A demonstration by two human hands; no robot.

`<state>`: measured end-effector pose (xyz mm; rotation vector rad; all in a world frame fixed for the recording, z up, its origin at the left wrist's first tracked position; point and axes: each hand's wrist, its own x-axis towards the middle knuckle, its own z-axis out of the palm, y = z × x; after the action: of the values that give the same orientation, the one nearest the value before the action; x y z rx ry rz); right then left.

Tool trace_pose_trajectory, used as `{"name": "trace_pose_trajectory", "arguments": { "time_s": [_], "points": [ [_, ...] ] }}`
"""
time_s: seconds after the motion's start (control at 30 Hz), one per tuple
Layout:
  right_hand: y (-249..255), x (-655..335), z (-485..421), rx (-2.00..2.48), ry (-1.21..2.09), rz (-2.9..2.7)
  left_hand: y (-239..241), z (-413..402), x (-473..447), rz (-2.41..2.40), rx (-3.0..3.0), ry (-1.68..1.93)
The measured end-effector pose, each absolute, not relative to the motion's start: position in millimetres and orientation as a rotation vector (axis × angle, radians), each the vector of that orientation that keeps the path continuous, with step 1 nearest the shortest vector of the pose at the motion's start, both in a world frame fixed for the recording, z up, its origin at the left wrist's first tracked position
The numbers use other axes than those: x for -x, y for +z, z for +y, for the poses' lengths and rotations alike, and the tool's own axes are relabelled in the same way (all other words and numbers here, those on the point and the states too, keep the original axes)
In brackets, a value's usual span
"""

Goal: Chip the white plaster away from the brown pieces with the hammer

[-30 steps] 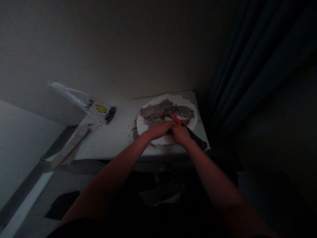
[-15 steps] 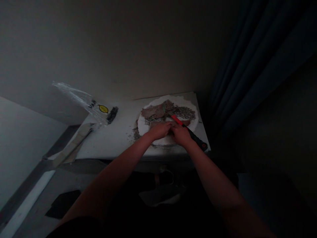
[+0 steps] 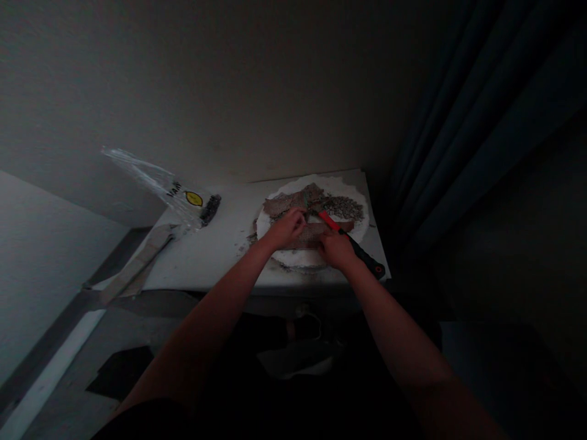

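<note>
My left hand (image 3: pixel 288 230) hovers over the left part of a flat brown textured piece (image 3: pixel 307 236), its fingers drawn together; anything between them is too small and dark to make out. At the same piece's right end, my right hand (image 3: pixel 335 249) has its fingers curled onto the edge. The piece lies on a round white scallop-edged mat (image 3: pixel 305 260). Just beyond my right hand rests a tool with a red front and a black handle (image 3: pixel 367 261). Behind my hands are a larger crumpled brown piece (image 3: pixel 287 203) and a heap of small grey-brown bits (image 3: pixel 346 208).
A clear plastic bag with a yellow label (image 3: pixel 194 198) and dark contents stands on the left of the white table (image 3: pixel 206 256). Cardboard strips (image 3: pixel 137 266) lean at the table's left end. Crumbs lie left of the mat. A dark curtain (image 3: pixel 458 134) hangs at right.
My left hand has moved left and slightly away from me, parting from my right hand and uncovering the brown piece. My right hand stays nearly in place.
</note>
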<state>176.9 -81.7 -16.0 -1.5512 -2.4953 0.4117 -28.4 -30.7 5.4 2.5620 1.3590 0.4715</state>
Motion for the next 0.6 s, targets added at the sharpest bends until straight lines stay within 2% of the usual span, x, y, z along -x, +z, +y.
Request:
{"name": "trace_pose_trajectory", "arguments": {
  "time_s": [0.1,0.23,0.33,0.43,0.6],
  "points": [
    [-17,-177,-81,1.532,0.411,-2.495,1,-42,72,1.644,-2.165,0.933],
    [-17,-175,-81,1.538,0.383,-2.487,-31,-78,125,2.06,-1.388,1.294],
    [-16,-175,-82,1.542,0.35,-2.505,-64,-103,145,2.228,-1.161,1.275],
    [-15,-175,-85,1.558,0.335,-2.511,-90,-113,152,2.413,-1.01,1.05],
    [-16,-176,-86,1.542,0.363,-2.508,-98,-103,148,2.5,-1.197,0.927]
  ]
}}
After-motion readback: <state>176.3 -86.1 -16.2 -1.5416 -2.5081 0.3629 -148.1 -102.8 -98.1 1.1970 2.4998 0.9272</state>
